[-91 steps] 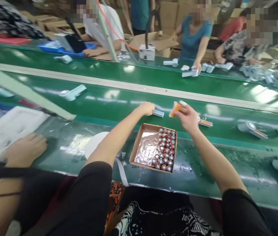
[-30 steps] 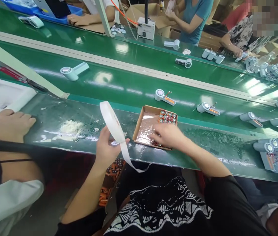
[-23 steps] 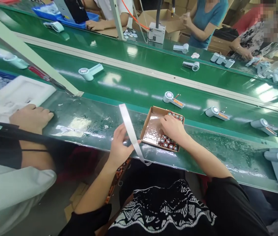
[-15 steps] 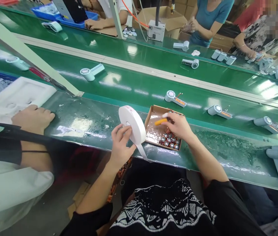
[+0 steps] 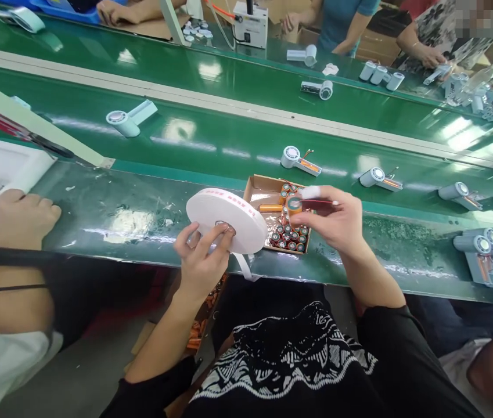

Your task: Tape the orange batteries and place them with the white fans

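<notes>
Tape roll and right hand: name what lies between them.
Head view: the cardboard box, one orange battery lying in it, between tape roll and right hand.

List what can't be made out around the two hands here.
Head view: red print on the tape roll in the left hand: too small to read.
Head view: battery in the right hand: mostly covered by the grip.
Head view: cardboard box: right side hidden by that hand.
</notes>
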`<state>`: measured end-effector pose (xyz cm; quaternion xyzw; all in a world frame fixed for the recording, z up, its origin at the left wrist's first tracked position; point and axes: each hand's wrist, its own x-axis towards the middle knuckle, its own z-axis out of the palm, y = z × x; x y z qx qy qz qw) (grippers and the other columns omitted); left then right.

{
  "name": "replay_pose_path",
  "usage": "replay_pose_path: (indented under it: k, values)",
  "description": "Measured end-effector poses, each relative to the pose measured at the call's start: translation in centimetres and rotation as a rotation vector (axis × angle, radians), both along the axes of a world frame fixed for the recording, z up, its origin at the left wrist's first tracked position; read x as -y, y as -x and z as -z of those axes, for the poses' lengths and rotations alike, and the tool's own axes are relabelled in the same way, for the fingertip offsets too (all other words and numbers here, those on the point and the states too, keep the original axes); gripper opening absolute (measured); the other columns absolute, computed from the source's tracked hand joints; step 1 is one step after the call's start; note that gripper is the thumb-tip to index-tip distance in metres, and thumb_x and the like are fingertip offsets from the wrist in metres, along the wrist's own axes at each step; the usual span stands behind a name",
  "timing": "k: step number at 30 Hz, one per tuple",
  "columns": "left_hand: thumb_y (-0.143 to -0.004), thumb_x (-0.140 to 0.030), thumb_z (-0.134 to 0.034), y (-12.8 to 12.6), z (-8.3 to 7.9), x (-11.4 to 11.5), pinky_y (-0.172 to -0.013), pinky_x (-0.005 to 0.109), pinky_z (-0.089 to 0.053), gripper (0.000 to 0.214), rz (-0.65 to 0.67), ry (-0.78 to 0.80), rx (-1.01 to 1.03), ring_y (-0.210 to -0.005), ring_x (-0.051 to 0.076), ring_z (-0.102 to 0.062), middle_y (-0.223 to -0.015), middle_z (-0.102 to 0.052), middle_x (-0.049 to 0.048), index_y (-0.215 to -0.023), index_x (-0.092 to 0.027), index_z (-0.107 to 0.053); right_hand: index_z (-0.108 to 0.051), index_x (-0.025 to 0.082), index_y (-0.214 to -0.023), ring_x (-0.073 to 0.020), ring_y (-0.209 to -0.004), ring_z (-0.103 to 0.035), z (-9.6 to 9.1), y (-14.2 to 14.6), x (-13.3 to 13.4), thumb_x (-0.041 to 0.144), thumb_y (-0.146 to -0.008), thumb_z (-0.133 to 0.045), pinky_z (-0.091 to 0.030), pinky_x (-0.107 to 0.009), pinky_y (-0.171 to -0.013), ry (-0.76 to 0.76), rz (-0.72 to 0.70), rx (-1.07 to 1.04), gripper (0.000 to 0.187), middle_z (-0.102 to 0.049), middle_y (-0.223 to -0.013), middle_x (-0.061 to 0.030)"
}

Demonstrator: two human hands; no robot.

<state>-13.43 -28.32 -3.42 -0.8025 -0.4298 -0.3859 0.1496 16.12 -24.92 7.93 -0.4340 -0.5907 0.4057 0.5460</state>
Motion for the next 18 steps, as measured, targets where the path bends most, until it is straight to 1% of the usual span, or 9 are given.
replay_pose_path:
  k: [2,4,5,7,9,11,13,15,18]
  values:
    - [-0.085,0.002,-0.072,-0.2,0.3,0.2,-0.101,0.052,-0.058,0.073,0.005,0.001,0.004,-0.142,0.038,-0.045,-0.123,-0.075,0.0101,-0.148,-0.035,-0.067,-0.083,0.028,-0.097,-0.0196,-0.078,-0.074,-0.1,0.5,0.3,0.053,-0.078,-0.097,-0.068,-0.037,-0.082,-0.028,-0.009,0.221,0.035,-0.079,-0.089,0.0002]
    - [-0.085,0.000,-0.074,-0.3,0.6,0.3,-0.103,0.052,-0.057,0.076,-0.001,0.015,0.010,-0.142,0.038,-0.043,-0.124,-0.075,0.0090,-0.151,-0.038,-0.065,-0.084,0.028,-0.096,-0.0188,-0.078,-0.073,0.1,1.0,0.5,0.052,-0.081,-0.095,-0.066,-0.034,-0.080,-0.029,-0.036,0.371,0.031,-0.080,-0.090,-0.0001]
    - [-0.086,-0.001,-0.075,-0.3,0.7,0.3,-0.105,0.053,-0.056,0.077,-0.004,0.022,0.010,-0.141,0.038,-0.043,-0.125,-0.076,0.0084,-0.152,-0.040,-0.064,-0.084,0.027,-0.096,-0.0188,-0.079,-0.073,0.3,1.2,0.6,0.051,-0.082,-0.095,-0.066,-0.033,-0.080,-0.025,-0.042,0.408,0.030,-0.080,-0.092,-0.0006]
    - [-0.087,-0.003,-0.076,-0.3,0.8,0.3,-0.106,0.053,-0.054,0.078,-0.008,0.028,0.006,-0.138,0.037,-0.043,-0.125,-0.076,0.0076,-0.154,-0.040,-0.063,-0.084,0.027,-0.098,-0.0190,-0.083,-0.075,1.0,1.3,0.8,0.049,-0.085,-0.093,-0.066,-0.033,-0.085,-0.008,-0.045,0.412,0.028,-0.081,-0.096,-0.0015]
    - [-0.088,-0.002,-0.075,-0.1,0.7,0.3,-0.101,0.051,-0.055,0.078,-0.028,0.022,0.002,-0.132,0.037,-0.044,-0.124,-0.077,0.0072,-0.154,-0.039,-0.063,-0.083,0.027,-0.108,-0.0197,-0.089,-0.077,2.0,1.2,1.1,0.047,-0.086,-0.092,-0.066,-0.035,-0.092,0.040,-0.091,0.323,0.031,-0.082,-0.103,-0.0019]
    - [-0.087,-0.002,-0.073,0.0,0.4,0.3,-0.098,0.051,-0.055,0.076,-0.053,0.016,-0.017,-0.129,0.037,-0.044,-0.124,-0.077,0.0076,-0.154,-0.038,-0.064,-0.079,0.028,-0.123,-0.0210,-0.098,-0.079,3.0,0.9,1.3,0.044,-0.087,-0.090,-0.067,-0.039,-0.100,0.128,-0.179,0.182,0.040,-0.082,-0.113,-0.0021]
    - [-0.087,-0.004,-0.073,-0.2,0.1,0.3,-0.099,0.054,-0.055,0.074,-0.062,0.022,-0.043,-0.127,0.038,-0.044,-0.125,-0.076,0.0086,-0.153,-0.037,-0.065,-0.074,0.028,-0.130,-0.0231,-0.107,-0.080,4.0,1.0,1.4,0.042,-0.086,-0.090,-0.067,-0.043,-0.104,0.212,-0.196,0.053,0.049,-0.082,-0.118,-0.0026]
    - [-0.087,-0.009,-0.074,-0.8,-0.2,0.5,-0.102,0.058,-0.054,0.071,-0.062,0.033,-0.050,-0.125,0.038,-0.045,-0.124,-0.075,0.0097,-0.152,-0.036,-0.066,-0.070,0.028,-0.130,-0.0259,-0.113,-0.079,4.9,1.5,1.6,0.043,-0.081,-0.092,-0.066,-0.046,-0.106,0.240,-0.091,-0.053,0.055,-0.081,-0.117,-0.0037]
    - [-0.089,-0.020,-0.080,-2.8,-0.3,0.9,-0.110,0.066,-0.047,0.064,-0.086,0.052,-0.020,-0.120,0.039,-0.046,-0.120,-0.073,0.0115,-0.149,-0.035,-0.066,-0.061,0.030,-0.138,-0.0286,-0.119,-0.077,6.3,3.4,2.1,0.052,-0.079,-0.091,-0.065,-0.049,-0.108,0.188,0.158,-0.239,0.070,-0.078,-0.122,-0.0068]
